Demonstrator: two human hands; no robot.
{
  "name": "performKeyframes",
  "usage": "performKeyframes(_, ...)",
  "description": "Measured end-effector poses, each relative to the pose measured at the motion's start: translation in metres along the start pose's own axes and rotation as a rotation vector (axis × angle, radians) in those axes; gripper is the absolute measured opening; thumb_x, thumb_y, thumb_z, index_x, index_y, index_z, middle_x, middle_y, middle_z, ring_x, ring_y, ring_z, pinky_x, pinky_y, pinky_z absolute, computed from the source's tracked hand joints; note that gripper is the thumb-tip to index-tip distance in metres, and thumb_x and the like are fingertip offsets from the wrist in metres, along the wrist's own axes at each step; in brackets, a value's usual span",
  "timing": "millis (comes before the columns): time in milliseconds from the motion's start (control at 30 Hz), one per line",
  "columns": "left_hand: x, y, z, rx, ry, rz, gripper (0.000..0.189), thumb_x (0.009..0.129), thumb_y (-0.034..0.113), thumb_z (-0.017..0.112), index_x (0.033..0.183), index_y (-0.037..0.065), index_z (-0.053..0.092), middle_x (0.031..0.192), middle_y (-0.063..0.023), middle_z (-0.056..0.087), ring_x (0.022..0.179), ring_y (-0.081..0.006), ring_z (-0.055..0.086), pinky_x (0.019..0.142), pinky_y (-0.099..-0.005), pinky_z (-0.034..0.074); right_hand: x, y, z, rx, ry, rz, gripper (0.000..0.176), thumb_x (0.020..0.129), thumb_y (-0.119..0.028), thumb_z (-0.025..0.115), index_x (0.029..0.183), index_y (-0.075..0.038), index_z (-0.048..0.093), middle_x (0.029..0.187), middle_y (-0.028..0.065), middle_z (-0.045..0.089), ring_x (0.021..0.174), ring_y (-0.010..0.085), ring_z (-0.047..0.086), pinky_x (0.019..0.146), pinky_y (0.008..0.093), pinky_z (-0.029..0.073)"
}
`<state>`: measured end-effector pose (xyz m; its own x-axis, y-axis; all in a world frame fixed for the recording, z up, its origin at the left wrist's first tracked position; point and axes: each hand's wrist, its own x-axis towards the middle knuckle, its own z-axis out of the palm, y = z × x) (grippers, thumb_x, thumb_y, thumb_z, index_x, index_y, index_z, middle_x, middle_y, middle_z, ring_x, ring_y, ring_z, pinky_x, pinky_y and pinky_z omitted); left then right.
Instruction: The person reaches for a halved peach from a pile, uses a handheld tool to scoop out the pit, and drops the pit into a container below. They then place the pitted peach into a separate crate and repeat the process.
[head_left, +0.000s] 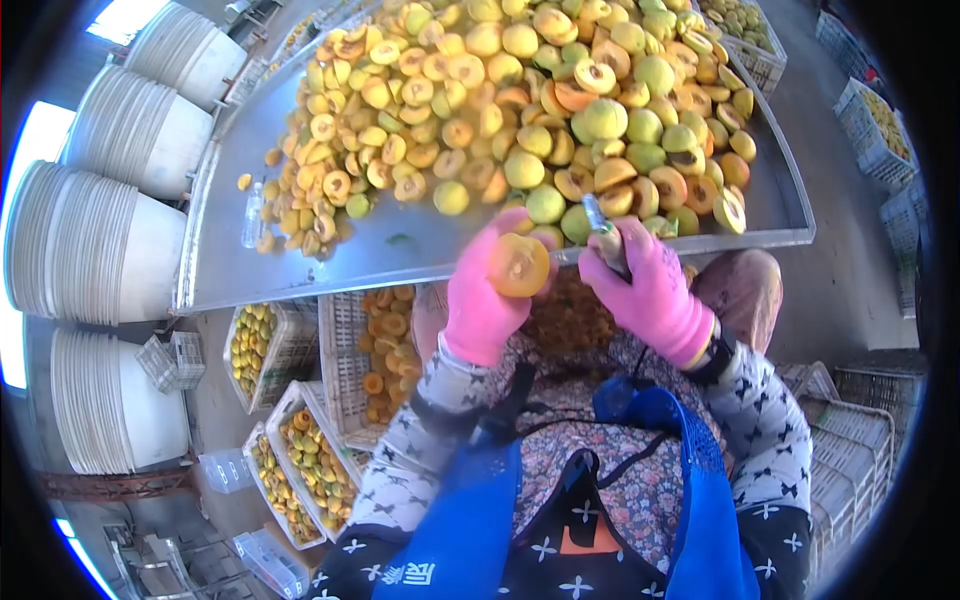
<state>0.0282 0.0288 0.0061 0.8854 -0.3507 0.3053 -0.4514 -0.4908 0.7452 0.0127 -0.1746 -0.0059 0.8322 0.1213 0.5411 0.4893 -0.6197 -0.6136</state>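
My left hand (487, 290), in a pink glove, grips a yellow peach half (519, 265) with its cut face turned up toward me. My right hand (650, 292), gloved the same way, is closed around the handle of a small tool with a shiny metal end (596, 212) pointing away from me. The two hands are a short distance apart over my lap, at the near edge of the metal table (380, 280). Beyond them lies a big heap of peaches (470, 110), many halved, some whole and greenish.
A crate of peach halves (392, 340) stands below the table, left of my knees. More crates of fruit (318, 465) are on the floor at left. Stacked white tubs (95, 245) line the far left; pale plastic crates (840, 460) stand at right. A clear bottle (252, 215) lies on the table.
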Motion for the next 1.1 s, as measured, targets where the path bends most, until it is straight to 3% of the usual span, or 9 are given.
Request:
performKeyframes(33,0.000,0.006,-0.002,0.025,0.028,-0.081,0.048,0.092,0.028,0.062,0.131,0.001,0.054,0.111,-0.0112,0.070,0.093,-0.0214,0.069,0.089,-0.0281,0.052,-0.006,-0.009,0.001,0.075,0.077,0.108,0.024,0.084,-0.017,0.071,0.100,-0.005,0.057,0.075,0.0085,0.065,0.063,0.0239,0.065,0.055,0.0356,0.049)
performKeyframes(100,0.006,0.032,0.002,-1.070,0.149,-0.341,0.049,0.086,0.021,0.069,0.128,0.001,0.056,0.113,-0.0106,0.069,0.092,-0.0216,0.069,0.087,-0.0286,0.053,-0.019,-0.045,0.000,0.867,-0.163,0.815,0.028,0.087,-0.020,0.072,0.104,-0.002,0.059,0.073,-0.0016,0.058,0.061,0.0054,0.055,0.056,0.0262,0.047)
performKeyframes(167,0.005,0.039,0.008,-1.165,0.178,-0.347,0.048,0.085,0.016,0.069,0.129,0.001,0.055,0.116,-0.0110,0.068,0.097,-0.0238,0.067,0.088,-0.0308,0.053,-0.018,-0.045,0.012,0.827,-0.120,0.804,0.029,0.086,-0.018,0.072,0.106,-0.001,0.060,0.074,0.0053,0.063,0.061,0.0151,0.062,0.058,0.0318,0.050)
performKeyframes(300,0.002,0.045,-0.011,0.189,-0.007,0.038,0.041,0.097,0.018,0.049,0.134,0.000,0.049,0.129,-0.0158,0.060,0.115,-0.0311,0.060,0.102,-0.0393,0.047,-0.001,-0.027,0.003,0.397,-0.103,0.338,0.032,0.083,-0.018,0.073,0.108,-0.002,0.060,0.083,0.0156,0.066,0.072,0.0331,0.066,0.063,0.0408,0.052)
performKeyframes(367,0.001,0.036,-0.007,0.201,0.015,0.139,0.041,0.101,0.025,0.041,0.133,0.001,0.050,0.130,-0.0177,0.058,0.115,-0.0318,0.060,0.102,-0.0409,0.047,0.002,-0.024,0.001,0.274,-0.051,0.202,0.032,0.083,-0.018,0.073,0.107,-0.003,0.060,0.089,0.0189,0.067,0.079,0.0392,0.066,0.066,0.0449,0.053)
performKeyframes(467,-0.001,0.025,-0.002,-1.276,0.181,-0.256,0.037,0.102,0.024,0.043,0.130,0.000,0.051,0.128,-0.0184,0.059,0.115,-0.0312,0.059,0.101,-0.0415,0.047,-0.002,-0.027,-0.004,0.062,0.000,0.061,0.029,0.083,-0.014,0.070,0.107,-0.006,0.058,0.087,0.0161,0.065,0.077,0.0377,0.065,0.067,0.0456,0.052)
performKeyframes(567,0.001,0.032,-0.004,-1.571,0.178,-0.397,0.039,0.096,0.023,0.057,0.128,0.002,0.050,0.122,-0.0154,0.061,0.116,-0.0321,0.059,0.101,-0.0472,0.048,-0.010,-0.030,-0.001,-0.027,-0.097,0.015,0.027,0.082,-0.015,0.068,0.106,-0.007,0.056,0.082,0.0118,0.061,0.069,0.0340,0.063,0.064,0.0444,0.049)
performKeyframes(900,-0.007,0.035,0.012,-1.460,0.263,-0.476,0.027,0.096,0.011,0.061,0.121,0.006,0.053,0.114,-0.0153,0.063,0.107,-0.0277,0.060,0.093,-0.0399,0.052,-0.013,-0.029,0.009,-0.373,-0.294,-0.095,0.030,0.082,-0.026,0.066,0.101,-0.008,0.051,0.085,0.0092,0.057,0.069,0.0279,0.063,0.062,0.0419,0.048)
performKeyframes(1100,-0.013,0.027,0.019,-1.238,0.283,-0.492,0.023,0.094,0.011,0.063,0.115,0.003,0.056,0.105,-0.0157,0.066,0.097,-0.0268,0.064,0.087,-0.0376,0.054,-0.034,-0.022,0.035,0.057,-0.350,0.060,0.036,0.081,-0.017,0.070,0.107,-0.002,0.050,0.084,0.0143,0.063,0.069,0.0363,0.064,0.060,0.0471,0.049)
